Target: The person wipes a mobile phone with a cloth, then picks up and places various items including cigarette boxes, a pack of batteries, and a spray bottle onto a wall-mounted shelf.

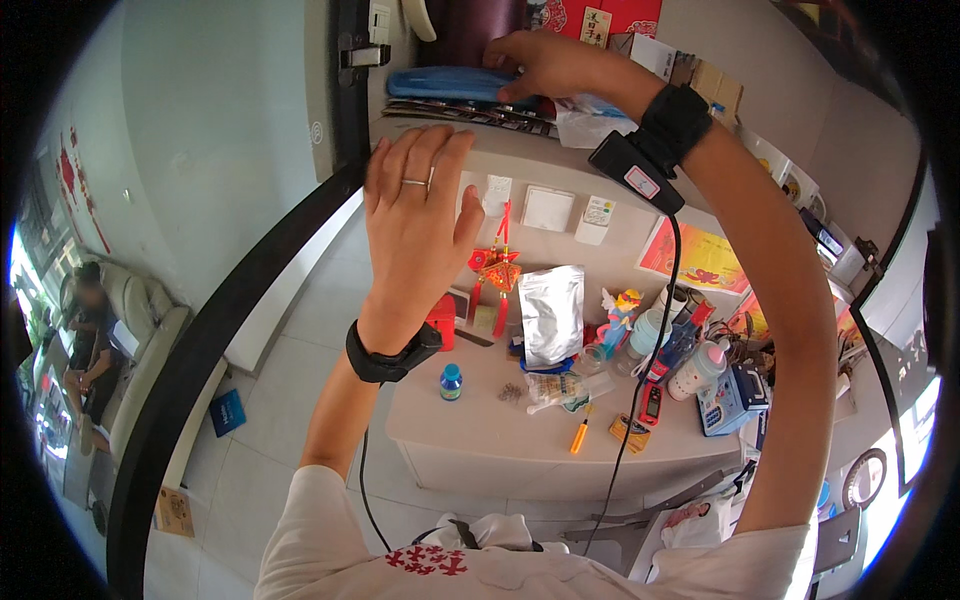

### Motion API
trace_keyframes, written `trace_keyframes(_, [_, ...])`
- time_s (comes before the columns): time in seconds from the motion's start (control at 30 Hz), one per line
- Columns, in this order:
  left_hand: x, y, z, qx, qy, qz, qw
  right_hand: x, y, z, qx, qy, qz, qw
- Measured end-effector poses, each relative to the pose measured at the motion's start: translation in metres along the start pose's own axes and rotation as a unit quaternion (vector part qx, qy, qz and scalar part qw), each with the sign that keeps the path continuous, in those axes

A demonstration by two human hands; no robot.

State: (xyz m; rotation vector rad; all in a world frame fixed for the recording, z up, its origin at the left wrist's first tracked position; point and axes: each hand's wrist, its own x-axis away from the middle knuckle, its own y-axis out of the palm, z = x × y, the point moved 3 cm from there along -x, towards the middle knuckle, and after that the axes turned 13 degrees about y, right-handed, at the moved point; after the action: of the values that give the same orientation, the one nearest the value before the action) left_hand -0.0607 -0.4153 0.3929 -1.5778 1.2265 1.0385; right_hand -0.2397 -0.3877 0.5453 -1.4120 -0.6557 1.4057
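Up in an open cabinet, my right hand [551,64] reaches over a folded blue soft item [450,82], its thumb against that item's front and its fingers bent above. Whether it grips the item is unclear. Beneath lies a stack of papers or magazines [465,112], with clear plastic wrapping [592,127] beside it. My left hand [420,202], wearing a ring, is raised at the front edge of the cabinet shelf [525,139] with fingers extended and nothing held. A dark purplish object [469,30] and a red box [637,19] stand behind my right hand.
The black-edged cabinet door [247,262] stands at the left. Below, a desk [510,435] bears a silver pouch [551,315], a blue-capped bottle [451,382], an orange utility knife [579,436], a figurine [621,311] and bottles. A person [94,352] sits on a sofa.
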Motion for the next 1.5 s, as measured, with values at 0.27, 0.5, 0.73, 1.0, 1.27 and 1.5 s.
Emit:
trace_keyframes(0.27, [0.002, 0.006, -0.005, -0.029, 0.017, -0.001, 0.999, 0.018, -0.016, -0.010, -0.048, 0.086, -0.032, 0.995])
trace_keyframes(0.5, [0.037, -0.002, -0.009, 0.055, 0.099, 0.107, 0.988, 0.141, -0.037, -0.048, 0.011, -0.122, 0.320, 0.939])
trace_keyframes(0.73, [0.142, 0.033, 0.096, 0.334, -0.007, -0.158, 0.929, 0.350, 0.097, -0.032, -0.082, 0.080, 0.200, 0.973])
trace_keyframes(1.0, [0.268, 0.139, 0.179, 0.408, -0.032, -0.408, 0.816, 0.492, 0.305, -0.003, -0.132, 0.399, 0.054, 0.906])
trace_keyframes(1.27, [0.272, 0.196, 0.233, 0.376, 0.023, -0.464, 0.802, 0.529, 0.328, -0.023, -0.190, 0.479, 0.058, 0.855])
trace_keyframes(1.5, [0.277, 0.209, 0.218, 0.334, -0.023, -0.365, 0.869, 0.533, 0.331, -0.027, -0.210, 0.497, 0.064, 0.840])
